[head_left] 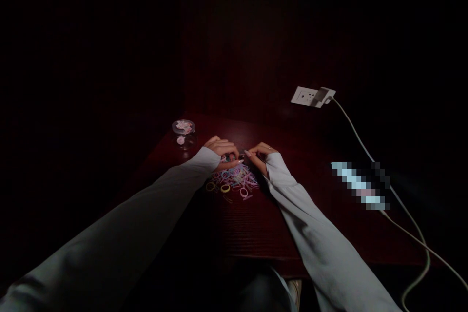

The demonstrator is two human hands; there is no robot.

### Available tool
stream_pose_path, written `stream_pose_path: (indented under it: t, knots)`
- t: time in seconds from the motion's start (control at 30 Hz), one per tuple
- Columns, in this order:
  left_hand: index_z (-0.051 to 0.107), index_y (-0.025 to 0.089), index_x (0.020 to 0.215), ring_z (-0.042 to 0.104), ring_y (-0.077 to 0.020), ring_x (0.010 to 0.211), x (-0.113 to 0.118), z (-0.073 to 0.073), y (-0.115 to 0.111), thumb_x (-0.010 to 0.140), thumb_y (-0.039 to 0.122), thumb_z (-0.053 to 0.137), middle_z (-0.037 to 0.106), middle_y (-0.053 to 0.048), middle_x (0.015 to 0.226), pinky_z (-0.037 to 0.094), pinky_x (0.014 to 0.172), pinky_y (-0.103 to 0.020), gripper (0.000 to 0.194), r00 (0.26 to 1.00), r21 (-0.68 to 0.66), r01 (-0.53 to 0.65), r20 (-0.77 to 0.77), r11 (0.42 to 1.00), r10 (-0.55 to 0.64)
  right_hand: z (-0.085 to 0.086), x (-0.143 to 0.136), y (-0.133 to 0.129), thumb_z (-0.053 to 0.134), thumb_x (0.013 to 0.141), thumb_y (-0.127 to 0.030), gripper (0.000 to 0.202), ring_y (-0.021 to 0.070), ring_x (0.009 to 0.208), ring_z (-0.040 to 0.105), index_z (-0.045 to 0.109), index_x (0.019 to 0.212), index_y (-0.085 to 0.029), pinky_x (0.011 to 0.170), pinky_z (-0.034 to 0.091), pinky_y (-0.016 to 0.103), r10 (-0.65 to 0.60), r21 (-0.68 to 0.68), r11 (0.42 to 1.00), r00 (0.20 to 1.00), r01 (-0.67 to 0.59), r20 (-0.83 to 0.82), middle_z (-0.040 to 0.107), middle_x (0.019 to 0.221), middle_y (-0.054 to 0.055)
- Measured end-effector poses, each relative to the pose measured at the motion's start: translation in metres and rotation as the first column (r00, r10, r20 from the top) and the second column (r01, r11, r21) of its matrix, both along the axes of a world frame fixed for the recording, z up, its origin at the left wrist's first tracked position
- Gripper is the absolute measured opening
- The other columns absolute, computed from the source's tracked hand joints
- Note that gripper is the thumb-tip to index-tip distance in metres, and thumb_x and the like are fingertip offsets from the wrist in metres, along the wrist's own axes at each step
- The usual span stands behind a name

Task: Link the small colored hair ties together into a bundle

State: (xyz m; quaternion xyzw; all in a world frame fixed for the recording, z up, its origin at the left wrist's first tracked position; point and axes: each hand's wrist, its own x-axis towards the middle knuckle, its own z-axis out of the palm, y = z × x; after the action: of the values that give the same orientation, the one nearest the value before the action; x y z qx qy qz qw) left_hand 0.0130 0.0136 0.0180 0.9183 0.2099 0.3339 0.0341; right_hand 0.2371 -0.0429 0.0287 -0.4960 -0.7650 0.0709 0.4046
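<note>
A pile of small colourful bands (237,176) lies on the dark red table (252,229), with a few yellow and pink rings along its near edge. Over the left part of the pile, my left hand (224,151) has its fingers curled round something small, dark and reddish that I cannot make out. My right hand (261,152) is just to the right, thumb and forefinger pinched together at the far edge of the pile. Whatever lies between those fingertips is too small and dim to tell.
A clear lidded jar (184,134) with pink and white labels stands at the back left. On the right lies a pixelated bright device (358,186) with a pale cable (405,239). A white wall socket (307,96) holds a charger (324,95).
</note>
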Motion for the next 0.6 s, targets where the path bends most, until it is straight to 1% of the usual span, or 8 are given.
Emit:
stream_pose_path:
  t: [0.17,0.3,0.4,0.47,0.6]
  knots:
    - [0.069,0.022,0.091,0.061,-0.015,0.08,0.001,-0.002,0.0,0.105,0.034,0.046,0.073,0.0,0.086,0.036,0.083,-0.033,0.03,1.0,0.024,-0.025,-0.003,0.999,0.025,-0.003,-0.001,0.0,0.057,0.098,-0.055,0.04,0.0199,0.072,0.06,0.076,0.086,-0.022,0.068,0.048,0.034,0.003,0.012,1.0,0.999,-0.003,0.047,0.068,0.08,0.006]
    - [0.069,0.022,0.088,0.061,-0.0159,0.08,0.002,-0.008,0.01,0.104,0.037,0.046,0.072,-0.001,0.083,0.036,0.081,-0.033,0.031,0.999,0.026,-0.029,-0.042,0.999,0.03,-0.005,-0.001,0.001,0.053,0.099,-0.056,0.041,0.0207,0.075,0.062,0.074,0.087,-0.023,0.07,0.048,0.034,0.006,0.003,1.0,0.997,-0.006,0.077,0.069,0.082,0.006]
    - [0.068,0.022,0.084,0.059,-0.0158,0.077,0.003,-0.014,0.017,0.103,0.038,0.046,0.071,0.0,0.079,0.035,0.078,-0.033,0.033,0.999,0.036,-0.017,-0.048,0.999,0.019,-0.005,0.001,0.001,0.048,0.102,-0.055,0.041,0.0209,0.078,0.063,0.07,0.087,-0.024,0.073,0.046,0.034,0.007,0.022,1.0,0.987,-0.011,0.16,0.069,0.085,0.006]
    - [0.067,0.022,0.081,0.059,-0.0156,0.074,0.004,-0.016,0.019,0.103,0.038,0.047,0.07,0.0,0.076,0.035,0.077,-0.034,0.033,0.999,0.043,-0.017,-0.037,0.999,0.019,-0.005,0.0,-0.001,0.045,0.104,-0.051,0.039,0.0212,0.08,0.064,0.068,0.088,-0.024,0.076,0.044,0.034,-0.011,0.047,0.999,0.97,-0.001,0.244,0.07,0.088,0.006]
    - [0.062,0.022,0.073,0.057,-0.0155,0.071,0.009,-0.017,0.016,0.097,0.034,0.051,0.067,0.001,0.068,0.035,0.076,-0.034,0.03,0.999,0.055,-0.046,-0.011,0.997,0.046,-0.001,-0.004,-0.007,0.042,0.106,-0.038,0.031,0.0216,0.085,0.064,0.064,0.09,-0.022,0.082,0.041,0.035,-0.037,0.082,0.997,0.929,0.007,0.369,0.071,0.092,0.007]
